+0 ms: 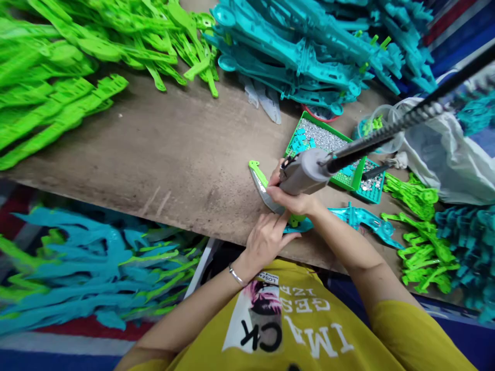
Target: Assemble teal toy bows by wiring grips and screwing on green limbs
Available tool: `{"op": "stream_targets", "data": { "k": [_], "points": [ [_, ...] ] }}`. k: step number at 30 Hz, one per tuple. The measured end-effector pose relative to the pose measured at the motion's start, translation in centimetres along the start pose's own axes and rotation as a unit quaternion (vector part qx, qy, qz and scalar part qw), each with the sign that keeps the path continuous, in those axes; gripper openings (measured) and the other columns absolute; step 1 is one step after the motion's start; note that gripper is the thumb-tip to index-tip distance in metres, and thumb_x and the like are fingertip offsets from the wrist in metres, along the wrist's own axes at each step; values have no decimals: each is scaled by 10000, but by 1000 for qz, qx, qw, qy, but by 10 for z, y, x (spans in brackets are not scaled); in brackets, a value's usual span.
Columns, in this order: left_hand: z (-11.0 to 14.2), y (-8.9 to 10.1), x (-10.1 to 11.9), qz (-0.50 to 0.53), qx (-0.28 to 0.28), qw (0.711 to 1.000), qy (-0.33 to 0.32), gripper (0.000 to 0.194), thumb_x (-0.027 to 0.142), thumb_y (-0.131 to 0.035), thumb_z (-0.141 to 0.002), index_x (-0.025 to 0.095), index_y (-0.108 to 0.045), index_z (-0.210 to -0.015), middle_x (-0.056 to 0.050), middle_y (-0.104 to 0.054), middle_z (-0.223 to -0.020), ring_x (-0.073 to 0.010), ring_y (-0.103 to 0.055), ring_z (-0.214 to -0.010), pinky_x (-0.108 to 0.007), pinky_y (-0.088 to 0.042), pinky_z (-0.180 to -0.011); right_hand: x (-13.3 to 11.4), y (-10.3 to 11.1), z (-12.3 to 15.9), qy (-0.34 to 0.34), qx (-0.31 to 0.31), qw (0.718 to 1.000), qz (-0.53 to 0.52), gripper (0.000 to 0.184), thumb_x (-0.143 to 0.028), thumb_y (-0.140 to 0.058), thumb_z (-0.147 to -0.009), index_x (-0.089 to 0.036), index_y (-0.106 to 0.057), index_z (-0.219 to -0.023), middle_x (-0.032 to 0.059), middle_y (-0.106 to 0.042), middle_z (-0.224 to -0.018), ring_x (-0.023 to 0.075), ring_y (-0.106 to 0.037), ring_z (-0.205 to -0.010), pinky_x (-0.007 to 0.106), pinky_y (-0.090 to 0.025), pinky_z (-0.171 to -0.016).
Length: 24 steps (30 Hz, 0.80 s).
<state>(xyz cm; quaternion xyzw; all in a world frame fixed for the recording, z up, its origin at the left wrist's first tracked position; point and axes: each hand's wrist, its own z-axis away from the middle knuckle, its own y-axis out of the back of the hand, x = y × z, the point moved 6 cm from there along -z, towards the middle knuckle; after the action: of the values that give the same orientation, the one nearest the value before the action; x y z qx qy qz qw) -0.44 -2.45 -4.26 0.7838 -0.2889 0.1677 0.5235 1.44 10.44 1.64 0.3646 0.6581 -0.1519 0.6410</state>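
My right hand [291,198] is wrapped round a grey powered screwdriver [305,171] that hangs from a black coiled cable [406,122]. The tool points down at a toy sword with a green tip and grey blade [261,185] lying at the near edge of the wooden table [162,154]. My left hand [266,239] rests on the toy's teal part [299,225], fingers pressing it flat against the table. A silver bracelet is on my left wrist.
Heaps of green plastic parts [77,56] and teal parts [309,46] fill the table's far side. A green tray of small screws [323,141] and a teal tray [371,183] stand right of the tool. More parts [425,247] lie right; finished toys [96,268] are piled below left.
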Motion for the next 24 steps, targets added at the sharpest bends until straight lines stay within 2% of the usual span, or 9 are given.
{"op": "stream_targets", "data": {
  "k": [2, 4, 6, 9, 11, 14, 17, 20, 24],
  "points": [
    [-1, 1, 1, -7, 0, 1000, -5, 613, 522, -688, -911, 91, -575, -1331, -90, -718, -889, -262, -694, -841, -385, -529, -776, -2, 2, -2, 29, -34, 999, -30, 247, -415, -685, -846, -229, -539, -777, -45, -545, -638, 105, -525, -578, 270, -508, -602],
    [-2, 1, 2, -13, -11, 1000, -9, 662, 517, -677, -917, 77, -535, -1390, -72, -703, -865, -254, -682, -819, -379, -518, -766, -4, 16, -3, 75, 1, 995, -71, 240, -436, -706, -859, -242, -577, -914, -63, -550, -632, 106, -528, -536, 264, -493, -555],
    [-2, 1, 2, -10, -21, 1000, -14, 705, 509, -659, -934, 63, -483, -1451, -65, -696, -874, -240, -672, -817, -374, -511, -783, -2, 46, -5, 119, 119, 982, -84, 273, -468, -708, -868, -268, -589, -1013, -76, -537, -615, 116, -530, -503, 271, -488, -534],
    [-3, 4, 3, 1, -17, 1000, -18, 720, 509, -640, -953, 52, -463, -1481, -68, -695, -903, -226, -662, -838, -369, -505, -822, 10, 93, -7, 131, 315, 940, -19, 283, -554, -654, -882, -278, -615, -936, -65, -475, -590, 134, -533, -499, 301, -498, -563],
    [-2, 5, 3, -10, -8, 1000, -13, 696, 534, -646, -944, 74, -524, -1450, -65, -674, -882, -225, -641, -834, -362, -498, -808, 20, 111, -11, 114, 368, 922, 24, 316, -588, -626, -882, -272, -619, -882, -58, -452, -581, 140, -531, -503, 312, -493, -573],
    [0, 10, 3, -50, 20, 999, 1, 657, 580, -691, -893, 151, -631, -1386, -73, -626, -875, -228, -591, -818, -355, -491, -776, 35, 122, -16, 102, 386, 917, 26, 306, -568, -644, -864, -264, -629, -889, -66, -446, -561, 138, -516, -490, 314, -484, -568],
    [0, 14, 7, -90, 42, 995, -5, 627, 569, -747, -855, 213, -670, -1365, -141, -646, -1087, -283, -606, -1012, -410, -498, -898, 43, 121, -16, 84, 388, 917, 29, 289, -543, -638, -851, -254, -627, -842, -64, -449, -545, 138, -520, -490, 319, -500, -577],
    [-3, 12, 12, -105, 22, 994, -34, 594, 504, -763, -867, 243, -651, -1390, -177, -601, -1372, -344, -528, -1325, -473, -429, -1092, 45, 118, -15, 65, 394, 916, 31, 264, -515, -642, -832, -253, -615, -833, -60, -468, -543, 143, -533, -493, 328, -513, -585],
    [-6, 4, 13, -117, -19, 992, -34, 606, 470, -746, -889, 291, -595, -1448, -173, -532, -1528, -375, -427, -1475, -546, -360, -1174, 47, 117, -17, 65, 394, 917, 12, 285, -520, -672, -803, -259, -576, -867, -69, -490, -540, 144, -538, -478, 321, -497, -556]
  ]
}}
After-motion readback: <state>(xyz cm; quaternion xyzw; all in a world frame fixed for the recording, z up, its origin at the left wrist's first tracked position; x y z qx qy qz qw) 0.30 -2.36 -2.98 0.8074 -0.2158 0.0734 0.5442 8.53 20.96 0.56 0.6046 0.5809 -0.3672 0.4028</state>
